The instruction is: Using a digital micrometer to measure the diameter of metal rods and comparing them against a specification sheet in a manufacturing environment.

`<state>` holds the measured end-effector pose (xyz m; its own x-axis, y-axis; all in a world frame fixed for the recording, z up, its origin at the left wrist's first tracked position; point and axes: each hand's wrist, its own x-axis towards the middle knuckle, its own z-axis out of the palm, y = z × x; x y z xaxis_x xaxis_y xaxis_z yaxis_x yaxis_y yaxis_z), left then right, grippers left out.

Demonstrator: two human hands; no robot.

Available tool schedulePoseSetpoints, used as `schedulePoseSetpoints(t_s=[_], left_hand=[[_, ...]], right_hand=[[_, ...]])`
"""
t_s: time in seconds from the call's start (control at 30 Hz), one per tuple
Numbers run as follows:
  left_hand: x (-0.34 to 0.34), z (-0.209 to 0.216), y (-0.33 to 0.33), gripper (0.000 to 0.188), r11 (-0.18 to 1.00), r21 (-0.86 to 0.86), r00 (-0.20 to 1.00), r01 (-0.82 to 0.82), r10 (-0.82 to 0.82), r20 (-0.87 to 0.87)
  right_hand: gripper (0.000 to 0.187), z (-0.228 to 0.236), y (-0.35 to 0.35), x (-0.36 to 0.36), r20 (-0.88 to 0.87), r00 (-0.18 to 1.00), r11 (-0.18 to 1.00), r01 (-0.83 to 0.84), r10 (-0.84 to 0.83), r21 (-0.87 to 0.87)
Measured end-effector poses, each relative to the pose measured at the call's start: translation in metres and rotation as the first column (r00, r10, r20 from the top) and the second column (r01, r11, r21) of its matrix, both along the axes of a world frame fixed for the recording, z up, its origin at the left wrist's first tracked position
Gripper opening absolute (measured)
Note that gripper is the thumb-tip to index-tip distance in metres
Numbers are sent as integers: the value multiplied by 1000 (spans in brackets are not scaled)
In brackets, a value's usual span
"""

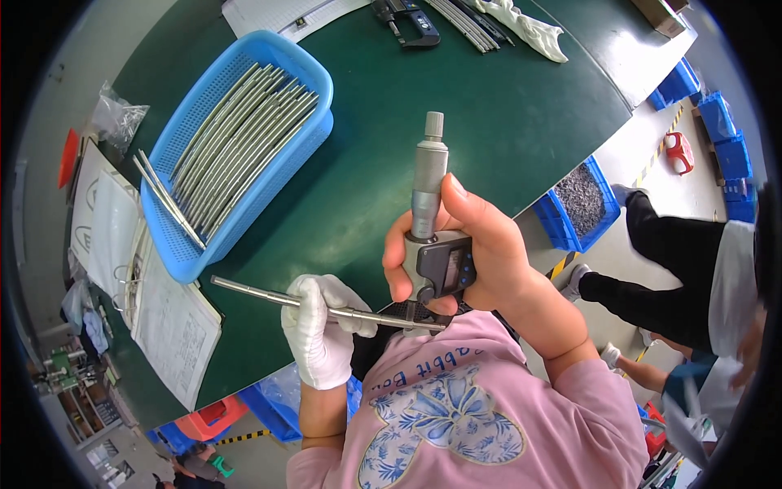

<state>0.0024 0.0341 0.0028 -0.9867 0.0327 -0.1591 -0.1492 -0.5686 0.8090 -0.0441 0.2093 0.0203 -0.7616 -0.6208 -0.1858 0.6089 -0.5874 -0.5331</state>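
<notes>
My left hand (pixel 319 332), in a white glove, is closed round a thin stepped metal rod (pixel 252 290). The rod slants across in front of my body, its right end at the jaws of a digital micrometer (pixel 440 262). Whether the jaws touch the rod I cannot tell. Bare, my right hand (pixel 489 244) grips the micrometer by its frame, thumb along the barrel, with the thimble pointing away from me. Beyond my left hand stands a blue perforated basket (pixel 295 155) full of similar metal rods (pixel 244 143).
On the green table (pixel 521 106) lie another micrometer (pixel 415 24), several rods (pixel 468 24) and a white glove (pixel 529 31) at the far side. An open ring binder (pixel 175 334) is at left. A blue bin (pixel 582 208) of dark pieces stands right of the table, near other people.
</notes>
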Motion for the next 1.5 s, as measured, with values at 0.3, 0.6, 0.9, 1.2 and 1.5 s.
schedulePoseSetpoints(t_s=[0.3, 0.6, 0.9, 1.2, 1.5], left_hand=[[-1, -1, -2, 31, 1000, 12, 1000, -10, 10, 4], [-2, -5, -3, 31, 999, 17, 1000, 27, -27, -6], [0, -4, -12, 32, 998, 48, 999, 26, -25, -26], [0, 22, -52, 34, 986, -131, 967, 101, -128, -222], [-14, 27, -18, 37, 980, 180, 993, -85, 99, -67]], right_hand=[[65, 3, 3, -1, 31, 1000, 998, -5, 7, -61], [61, 1, 3, -2, -25, 1000, 998, 20, -19, 57], [60, 1, 2, -4, 76, 992, 993, 96, -101, 67], [62, -11, 34, -10, -18, 913, 905, 406, -407, 125], [60, -12, 11, -5, 18, 937, 933, 345, -348, 103]])
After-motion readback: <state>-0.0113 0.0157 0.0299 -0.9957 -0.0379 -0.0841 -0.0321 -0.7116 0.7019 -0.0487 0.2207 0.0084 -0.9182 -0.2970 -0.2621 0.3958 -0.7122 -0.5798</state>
